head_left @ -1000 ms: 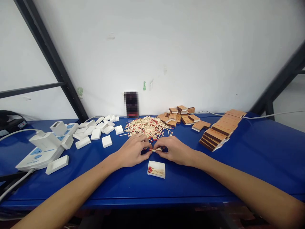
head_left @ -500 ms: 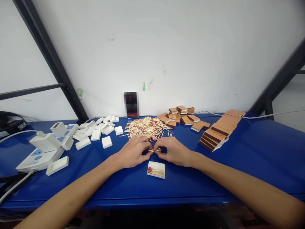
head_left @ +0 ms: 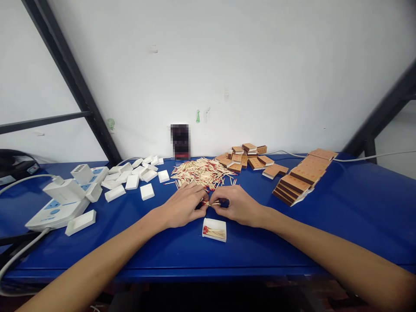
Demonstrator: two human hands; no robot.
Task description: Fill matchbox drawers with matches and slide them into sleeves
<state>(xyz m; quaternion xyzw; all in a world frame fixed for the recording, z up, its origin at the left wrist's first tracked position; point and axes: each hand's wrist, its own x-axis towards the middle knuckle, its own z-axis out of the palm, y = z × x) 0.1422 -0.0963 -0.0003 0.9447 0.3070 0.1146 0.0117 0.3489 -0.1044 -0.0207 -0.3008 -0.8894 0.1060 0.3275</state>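
My left hand [head_left: 184,206] and my right hand [head_left: 236,205] meet at the middle of the blue table [head_left: 341,225], fingers pinched together on a small bundle of matches [head_left: 212,203] held between them. Just in front of the hands lies an open white matchbox tray [head_left: 214,229] with a few red-tipped matches in it. Behind the hands spreads a loose pile of matches [head_left: 201,171].
Several empty white trays [head_left: 136,178] lie at the left, beside white power strips [head_left: 60,203] with plugs and cables. Brown matchbox sleeves [head_left: 248,157] lie scattered at the back, with stacks of them [head_left: 300,177] at the right. A dark object [head_left: 180,141] stands against the wall.
Both hands stay in the same spot, working the bundle of matches between their fingertips. The view has shifted slightly.
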